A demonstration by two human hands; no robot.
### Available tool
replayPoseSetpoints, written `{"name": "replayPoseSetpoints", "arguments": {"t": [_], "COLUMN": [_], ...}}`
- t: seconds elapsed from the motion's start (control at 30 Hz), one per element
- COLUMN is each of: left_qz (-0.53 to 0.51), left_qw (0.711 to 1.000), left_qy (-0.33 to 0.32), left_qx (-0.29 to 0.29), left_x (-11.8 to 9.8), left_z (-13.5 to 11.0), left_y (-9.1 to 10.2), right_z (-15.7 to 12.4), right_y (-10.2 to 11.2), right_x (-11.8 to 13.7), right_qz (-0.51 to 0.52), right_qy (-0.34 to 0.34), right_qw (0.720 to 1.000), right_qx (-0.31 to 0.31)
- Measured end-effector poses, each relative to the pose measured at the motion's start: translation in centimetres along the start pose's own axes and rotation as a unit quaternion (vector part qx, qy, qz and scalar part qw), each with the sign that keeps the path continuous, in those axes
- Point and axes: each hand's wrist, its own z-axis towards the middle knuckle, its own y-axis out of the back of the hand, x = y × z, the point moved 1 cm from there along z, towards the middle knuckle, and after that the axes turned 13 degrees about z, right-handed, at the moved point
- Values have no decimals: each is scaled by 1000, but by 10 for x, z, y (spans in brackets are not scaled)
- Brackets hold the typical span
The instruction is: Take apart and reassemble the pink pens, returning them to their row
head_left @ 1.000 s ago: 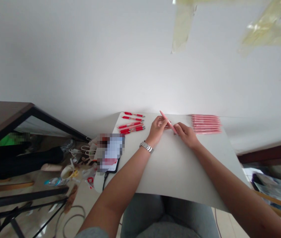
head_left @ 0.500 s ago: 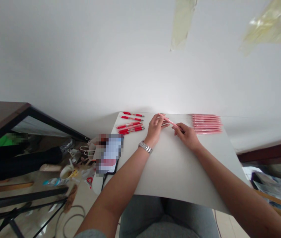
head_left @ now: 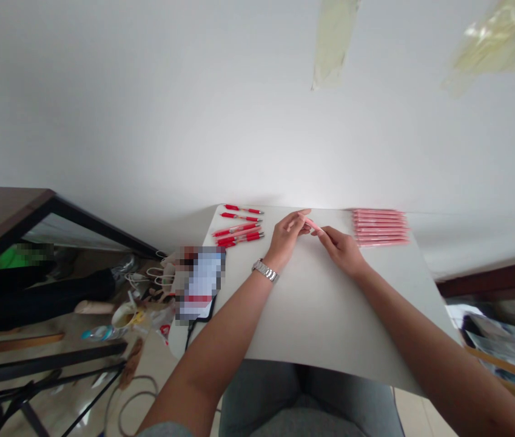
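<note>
Both my hands meet over the far middle of a white table (head_left: pixel 321 315). My left hand (head_left: pixel 287 233), with a metal watch on the wrist, pinches one end of a pink pen (head_left: pixel 312 225). My right hand (head_left: pixel 339 246) grips the other end with closed fingers. The pen lies nearly level between them, mostly hidden by the fingers. Several red pens (head_left: pixel 239 229) lie to the left of my left hand. A neat row of several pink pens (head_left: pixel 379 226) lies to the right of my right hand.
A phone-like item (head_left: pixel 200 280), blurred out, sits at the table's left edge with a cable hanging down. Cluttered floor with a cup (head_left: pixel 123 314), bags and cords lies to the left, beside a dark cabinet (head_left: pixel 34 230). A white wall stands right behind the table.
The pink pen has dropped from a steep tilt pointing up-left to lie almost level, and my hands have closed in over it so less of it shows.
</note>
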Motion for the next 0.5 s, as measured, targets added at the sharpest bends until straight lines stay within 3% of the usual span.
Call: {"name": "replayPoseSetpoints", "arguments": {"t": [0.17, 0.5], "left_qz": [-20, -25], "left_qw": [999, 1000], "left_qy": [-10, 4], "left_qx": [28, 4], "left_x": [0, 1], "left_z": [0, 0], "left_y": [0, 1], "right_z": [0, 0], "right_y": [2, 1], "right_x": [0, -4], "right_qz": [20, -1], "right_qy": [5, 19], "right_qw": [1000, 1000], "right_qx": [3, -2]}}
